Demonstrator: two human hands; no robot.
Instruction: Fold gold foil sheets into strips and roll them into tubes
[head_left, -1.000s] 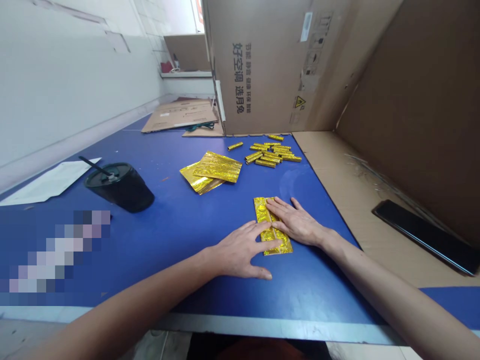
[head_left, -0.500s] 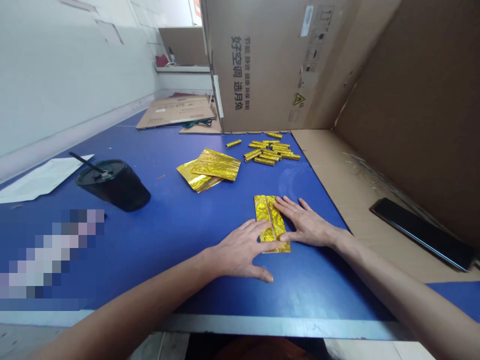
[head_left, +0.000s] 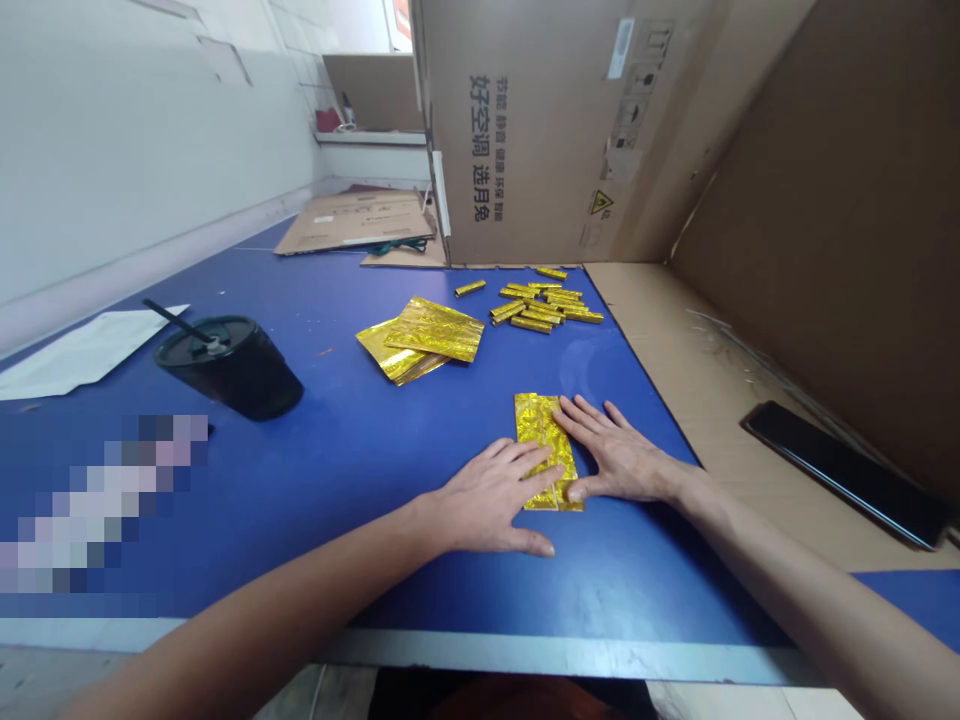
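Blue counter [head_left: 360, 470], near edge: left hand [head_left: 491, 495] and right hand [head_left: 622, 460] — both spread flat, gripping nothing — press a folded rectangle of gold foil [head_left: 541, 440]. Beyond: black lidded cup [head_left: 229, 365], stack of gold foil sheets [head_left: 424, 338], pile of rolled gold foil sticks [head_left: 540, 300] — then an upright brown cardboard box [head_left: 540, 130].

The gold foil sheet [head_left: 534, 425] is a shiny, crinkled rectangle with a fine embossed pattern. It lies flat on the blue tabletop [head_left: 360, 450], near the front edge, with its long side pointing away from the person. It looks folded lengthwise. The fingers of the left hand [head_left: 491, 500] and the right hand [head_left: 622, 460] cover its near part.
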